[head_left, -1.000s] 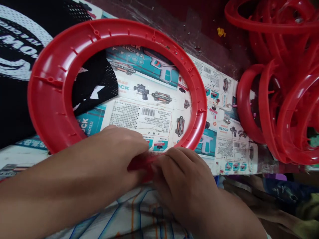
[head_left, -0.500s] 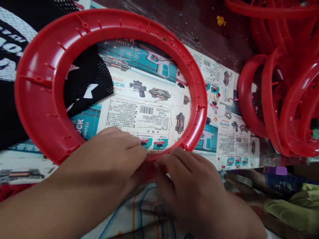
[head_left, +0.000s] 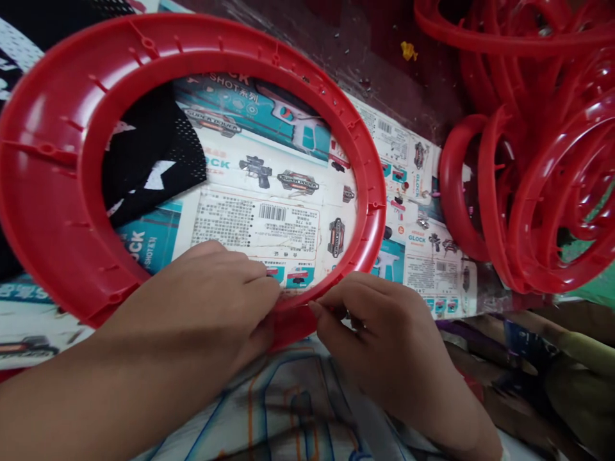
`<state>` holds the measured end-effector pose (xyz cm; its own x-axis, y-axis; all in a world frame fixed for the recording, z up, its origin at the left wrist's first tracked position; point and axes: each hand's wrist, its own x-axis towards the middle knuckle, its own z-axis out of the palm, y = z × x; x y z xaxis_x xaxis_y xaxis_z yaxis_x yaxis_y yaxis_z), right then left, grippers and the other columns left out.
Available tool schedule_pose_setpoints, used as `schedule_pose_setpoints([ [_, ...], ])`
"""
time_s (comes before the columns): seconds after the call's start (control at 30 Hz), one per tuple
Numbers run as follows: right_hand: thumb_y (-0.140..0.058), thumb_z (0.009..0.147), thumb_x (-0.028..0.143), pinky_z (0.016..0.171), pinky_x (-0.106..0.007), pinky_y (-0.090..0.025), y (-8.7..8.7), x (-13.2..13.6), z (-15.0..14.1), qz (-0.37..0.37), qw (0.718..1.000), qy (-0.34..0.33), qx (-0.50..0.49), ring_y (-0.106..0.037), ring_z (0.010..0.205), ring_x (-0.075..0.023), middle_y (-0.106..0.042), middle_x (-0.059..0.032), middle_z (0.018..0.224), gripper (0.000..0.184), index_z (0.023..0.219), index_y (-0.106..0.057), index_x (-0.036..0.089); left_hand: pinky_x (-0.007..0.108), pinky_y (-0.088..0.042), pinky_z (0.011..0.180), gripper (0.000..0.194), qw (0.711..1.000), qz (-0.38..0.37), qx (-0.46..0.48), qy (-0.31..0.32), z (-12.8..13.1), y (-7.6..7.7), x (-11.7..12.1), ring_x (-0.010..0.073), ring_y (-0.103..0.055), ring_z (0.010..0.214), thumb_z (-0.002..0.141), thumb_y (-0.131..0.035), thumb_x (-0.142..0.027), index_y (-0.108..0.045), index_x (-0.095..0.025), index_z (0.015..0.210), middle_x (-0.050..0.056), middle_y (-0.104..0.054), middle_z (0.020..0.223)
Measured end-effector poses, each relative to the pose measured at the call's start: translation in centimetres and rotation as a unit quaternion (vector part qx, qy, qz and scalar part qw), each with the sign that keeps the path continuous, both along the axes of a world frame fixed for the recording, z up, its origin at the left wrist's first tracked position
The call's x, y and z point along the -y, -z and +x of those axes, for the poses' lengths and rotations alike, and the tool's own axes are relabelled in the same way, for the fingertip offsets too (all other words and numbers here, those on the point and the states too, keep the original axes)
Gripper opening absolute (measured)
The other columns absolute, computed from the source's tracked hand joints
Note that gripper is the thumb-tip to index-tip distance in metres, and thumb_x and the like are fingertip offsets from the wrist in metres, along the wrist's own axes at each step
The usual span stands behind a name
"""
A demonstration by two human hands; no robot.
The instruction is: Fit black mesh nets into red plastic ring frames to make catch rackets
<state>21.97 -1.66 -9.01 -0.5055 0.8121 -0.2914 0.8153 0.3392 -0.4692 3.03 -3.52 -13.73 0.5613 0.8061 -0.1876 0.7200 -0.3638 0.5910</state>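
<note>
The red ring (head_left: 57, 186) lies in front of the person, its left rim at the view's edge and its near rim close above the patterned clothing (head_left: 293, 410). The left hand (head_left: 225, 288) curls over that near rim and grips it. Just to its right, the right hand (head_left: 369, 314) touches the same rim, thumb and fingertips drawn close together; whether they pinch something small, I cannot tell.

Right of the ring, a strip of bare cardboard (head_left: 230, 211) leaves a gap before the ring pile (head_left: 500, 192), which crowds the far right. Beyond the far rim, the dark red table (head_left: 384, 22) carries only small bits and a yellow scrap (head_left: 409, 51). At left, the ring overlaps a black cloth (head_left: 154, 147), leaving little room there.

Through the ring the cardboard reads "SUPER POWER", "SHOT系列" and "合格证", beside a barcode; "GLOCK" shows whole to the right, but only as "OCK" inside. White lettering on the cloth is cut off by the ring.
</note>
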Motion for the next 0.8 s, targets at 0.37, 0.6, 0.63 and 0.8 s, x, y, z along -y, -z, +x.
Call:
schedule_pose_setpoints([
  [0.37,-0.053,0.085,0.017,0.053,-0.026,-0.027,-0.4,0.1,0.0,0.049,0.996,-0.021,0.078,-0.046,0.052,-0.0093,-0.056,0.0019,0.057,0.025,0.06,-0.058,0.016,0.036,-0.033,0.059,0.014,0.996,0.076,0.042,0.033,-0.8,1.3,0.5,0.0211,-0.054,0.06,0.079,-0.051,-0.02,-0.055,-0.023,0.066,0.0,-0.06,0.064],
  [0.6,-0.053,0.081,0.013,0.051,-0.028,-0.022,0.6,0.7,-0.1,0.087,0.992,-0.039,0.089,-0.043,0.049,-0.0099,-0.052,0.0025,0.052,0.025,0.056,-0.056,0.017,0.043,-0.039,0.069,0.019,0.999,0.024,0.03,-0.022,-0.5,1.0,1.7,0.0235,-0.054,0.069,0.085,-0.041,-0.02,-0.057,-0.023,0.074,0.002,-0.061,0.075],
  [0.63,-0.053,0.081,0.014,0.051,-0.028,-0.023,0.7,0.8,-0.1,0.088,0.992,-0.032,0.086,-0.042,0.049,-0.0099,-0.052,0.0026,0.052,0.025,0.056,-0.056,0.017,0.043,-0.04,0.07,0.019,0.999,0.022,0.03,-0.025,-0.6,0.9,1.8,0.0236,-0.054,0.071,0.085,-0.04,-0.02,-0.056,-0.023,0.075,0.003,-0.061,0.076],
  [0.8,-0.054,0.081,0.014,0.051,-0.028,-0.023,0.8,1.0,-0.2,0.089,0.991,-0.029,0.094,-0.043,0.048,-0.0102,-0.052,0.0025,0.053,0.024,0.057,-0.056,0.017,0.037,-0.044,0.067,0.017,0.997,0.052,0.054,-0.033,-1.5,0.8,2.2,0.0252,-0.059,0.087,0.086,-0.041,-0.023,-0.058,-0.024,0.089,0.005,-0.065,0.096],
])
